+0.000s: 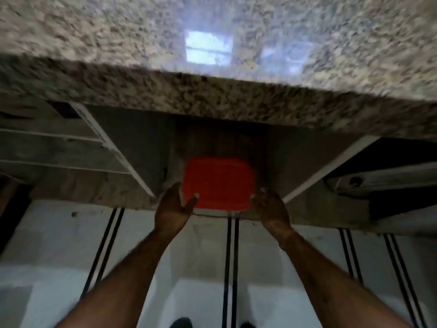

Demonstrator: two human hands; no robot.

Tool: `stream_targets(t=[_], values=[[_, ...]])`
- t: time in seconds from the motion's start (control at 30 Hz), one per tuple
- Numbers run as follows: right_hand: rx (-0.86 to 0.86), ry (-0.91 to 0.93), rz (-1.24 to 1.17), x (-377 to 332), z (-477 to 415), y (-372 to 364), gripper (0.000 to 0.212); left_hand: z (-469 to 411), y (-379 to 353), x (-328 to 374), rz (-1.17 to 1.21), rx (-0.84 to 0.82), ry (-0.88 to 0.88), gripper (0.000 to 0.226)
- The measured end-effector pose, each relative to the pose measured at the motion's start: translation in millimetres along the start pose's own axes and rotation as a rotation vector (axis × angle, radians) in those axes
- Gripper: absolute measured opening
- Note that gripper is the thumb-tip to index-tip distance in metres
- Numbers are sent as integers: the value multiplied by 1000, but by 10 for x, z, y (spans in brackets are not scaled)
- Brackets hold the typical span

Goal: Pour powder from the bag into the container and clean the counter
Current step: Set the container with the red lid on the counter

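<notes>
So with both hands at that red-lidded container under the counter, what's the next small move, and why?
Probably close both hands on the container and draw it out toward the body. It sits on the shelf below the granite counter, with the left hand and right hand flanking its near corners, palms open. The frame is blurred, so whether they already touch it is unclear. Its red lid is on.

A polished speckled beige-and-brown granite bench [236, 27] is seen, its top glossy enough to mirror pale window light, while its front edge looks grainier. The orange-red rounded-square container lid [218, 183] appears to be smooth plastic with a dull sheen. The grey shelf surface [142, 143] below looks matt and rough. The white floor tiles [54, 245] appear smooth.
</notes>
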State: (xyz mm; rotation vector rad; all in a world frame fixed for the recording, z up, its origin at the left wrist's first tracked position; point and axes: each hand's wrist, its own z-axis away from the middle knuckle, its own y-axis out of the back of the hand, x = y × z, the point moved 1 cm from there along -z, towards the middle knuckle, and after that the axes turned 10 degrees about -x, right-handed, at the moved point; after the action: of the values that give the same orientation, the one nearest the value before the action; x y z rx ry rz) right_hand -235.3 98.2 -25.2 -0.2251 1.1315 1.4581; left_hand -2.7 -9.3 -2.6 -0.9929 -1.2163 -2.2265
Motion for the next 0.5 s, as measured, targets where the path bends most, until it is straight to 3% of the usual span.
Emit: stream_targets(t=[0.13,0.3,0.43,0.5], values=[[-73,89,-191,473,-830,-325,52,-772,-408,-548,97,-15,37,74],[-138,60,-431,883,-1624,-566,90,-1536,-828,-1030,296,66,153,91],[-168,23,-476,998,-1835,-637,61,-1815,-964,-1364,439,-8,190,104],[-142,40,-500,1013,-1797,-652,61,-1799,-956,-1428,437,-9,166,97]])
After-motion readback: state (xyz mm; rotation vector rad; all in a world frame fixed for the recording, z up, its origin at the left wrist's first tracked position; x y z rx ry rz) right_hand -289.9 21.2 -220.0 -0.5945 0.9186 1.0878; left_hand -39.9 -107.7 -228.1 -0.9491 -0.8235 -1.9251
